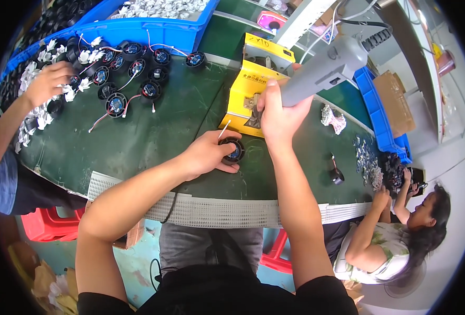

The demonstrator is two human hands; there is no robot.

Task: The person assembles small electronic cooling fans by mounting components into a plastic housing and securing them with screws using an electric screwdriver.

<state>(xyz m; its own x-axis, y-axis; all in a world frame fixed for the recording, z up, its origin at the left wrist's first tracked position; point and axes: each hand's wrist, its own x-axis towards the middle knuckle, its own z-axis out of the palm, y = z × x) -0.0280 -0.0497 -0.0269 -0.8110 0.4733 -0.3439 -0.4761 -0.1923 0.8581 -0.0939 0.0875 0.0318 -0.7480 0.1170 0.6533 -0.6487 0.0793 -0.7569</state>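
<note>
My left hand is closed around a round black housing with a blue circuit board inside, low over the green table. A thin white wire end sticks up beside the fingers. My right hand grips a grey electric screwdriver, tilted with its cable end toward the upper right. Its tip is hidden behind the hand, close to a yellow screw feeder with metal parts at its openings. Left of the feeder lie several similar black housings with blue boards and loose wires.
A co-worker's hand reaches into white and black parts at the left. A blue bin of white pieces stands behind. Rightward lie a wire bundle, one black part and small-part piles, where another person works.
</note>
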